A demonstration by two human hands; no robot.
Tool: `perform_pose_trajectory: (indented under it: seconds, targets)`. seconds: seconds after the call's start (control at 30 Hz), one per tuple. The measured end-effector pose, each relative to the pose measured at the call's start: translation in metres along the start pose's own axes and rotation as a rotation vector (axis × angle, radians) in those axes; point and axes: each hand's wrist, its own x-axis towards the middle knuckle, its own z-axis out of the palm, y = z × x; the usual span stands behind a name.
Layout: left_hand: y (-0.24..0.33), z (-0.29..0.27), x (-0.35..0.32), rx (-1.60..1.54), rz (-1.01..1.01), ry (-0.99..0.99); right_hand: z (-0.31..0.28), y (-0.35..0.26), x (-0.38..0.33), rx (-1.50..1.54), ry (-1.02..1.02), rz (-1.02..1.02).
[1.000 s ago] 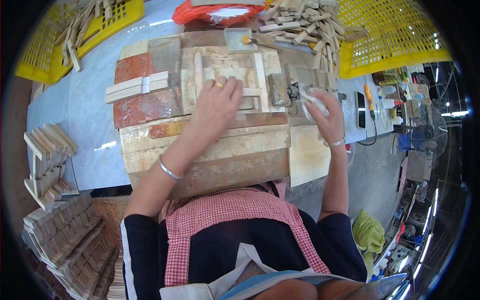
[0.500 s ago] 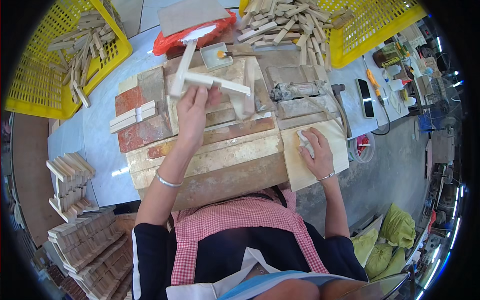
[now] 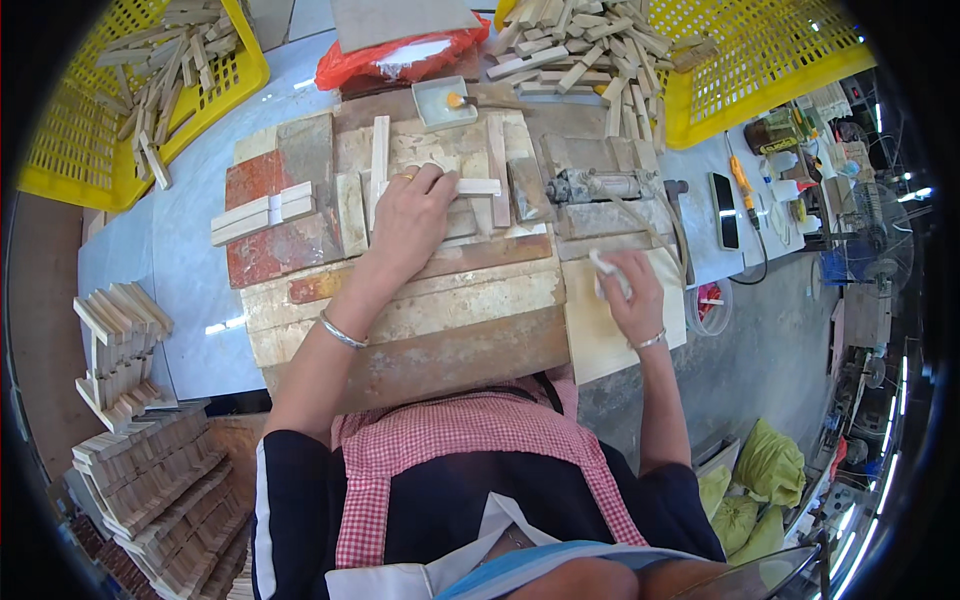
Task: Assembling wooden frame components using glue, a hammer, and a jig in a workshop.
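Note:
In the middle of the work board, an H-shaped frame of pale wooden strips (image 3: 380,150) lies among wooden stop blocks, its crossbar reaching toward the right-hand strip (image 3: 497,165). My left hand (image 3: 412,215) is closed over the crossbar, fingers curled on it and hiding its left part. Over a pale square board (image 3: 620,335), my right hand (image 3: 637,295) is closed round a crumpled white cloth (image 3: 606,270). Left of the frame, two joined strips (image 3: 262,215) lie across a red and grey patch.
Yellow baskets (image 3: 140,185) stand at both far corners, and loose wooden strips (image 3: 580,60) are heaped at the back. A small tray (image 3: 440,112) with a brush (image 3: 490,103) sits behind the frame. A metal clamp (image 3: 605,185) is mounted right of it. Stacked frames (image 3: 125,320) stand at left.
My left hand has lowered the raised, tilted wooden frame flat between the blocks. My right hand has lifted the cloth slightly off the square board.

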Motion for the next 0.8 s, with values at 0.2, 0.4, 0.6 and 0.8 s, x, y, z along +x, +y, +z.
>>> perform_pose_trajectory:
  seconds: [0.2, 0.4, 0.6, 0.8]
  targets:
    - [0.014, -0.001, -0.034, 0.000, 0.096, 0.075, 0.025, -0.058, 0.080, 0.083, 0.055, -0.252]
    - [0.018, -0.001, -0.048, 0.051, 0.104, 0.038, 0.070, -0.071, 0.107, -0.050, -0.226, -0.252]
    - [0.014, 0.004, -0.051, 0.059, 0.081, 0.008, 0.091, -0.068, 0.152, -0.172, -0.074, -0.300]
    - [0.024, 0.033, -0.075, 0.080, 0.073, 0.180, 0.127, -0.157, 0.150, 0.156, -0.376, -0.576]
